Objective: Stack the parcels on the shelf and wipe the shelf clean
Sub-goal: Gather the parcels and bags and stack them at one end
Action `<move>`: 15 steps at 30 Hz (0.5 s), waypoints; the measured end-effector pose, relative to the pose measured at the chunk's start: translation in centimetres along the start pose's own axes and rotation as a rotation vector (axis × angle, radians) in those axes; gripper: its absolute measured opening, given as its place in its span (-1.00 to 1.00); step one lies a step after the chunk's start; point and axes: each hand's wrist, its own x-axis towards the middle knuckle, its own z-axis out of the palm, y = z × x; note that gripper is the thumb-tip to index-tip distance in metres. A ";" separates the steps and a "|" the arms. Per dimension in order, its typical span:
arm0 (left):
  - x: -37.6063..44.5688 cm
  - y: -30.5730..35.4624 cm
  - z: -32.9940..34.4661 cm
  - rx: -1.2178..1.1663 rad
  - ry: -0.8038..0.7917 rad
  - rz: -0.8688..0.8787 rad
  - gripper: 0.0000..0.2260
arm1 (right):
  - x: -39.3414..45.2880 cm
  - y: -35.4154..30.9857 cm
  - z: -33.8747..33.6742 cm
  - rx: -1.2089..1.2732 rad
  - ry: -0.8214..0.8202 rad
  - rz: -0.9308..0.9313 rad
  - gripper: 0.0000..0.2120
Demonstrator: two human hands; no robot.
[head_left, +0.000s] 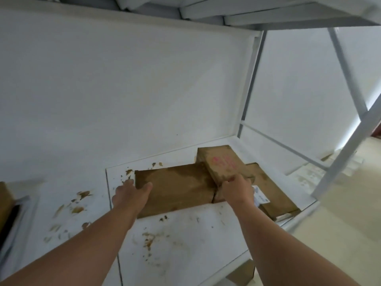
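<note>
From the head camera, three brown cardboard parcels lie bunched at the right end of the white shelf (pixel 185 244), which is smeared with brown stains. The left hand (pixel 132 193) has its grip clamped over the far left corner of the wide flat parcel (pixel 175 186); the right hand (pixel 237 190) pinches the near end of the smaller parcel (pixel 220 164), marked in pink and tilted across the others. A third parcel (pixel 276 201) with a white label lies partly underneath. They look stiff, light and dry, not slippery; edges and corners seem the safest holds, since the flat faces offer little purchase
</note>
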 end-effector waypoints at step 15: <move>3.1 -0.3 1.5 -0.401 0.088 -0.291 -0.51 | 7.7 1.5 -0.6 0.164 0.004 0.229 -0.34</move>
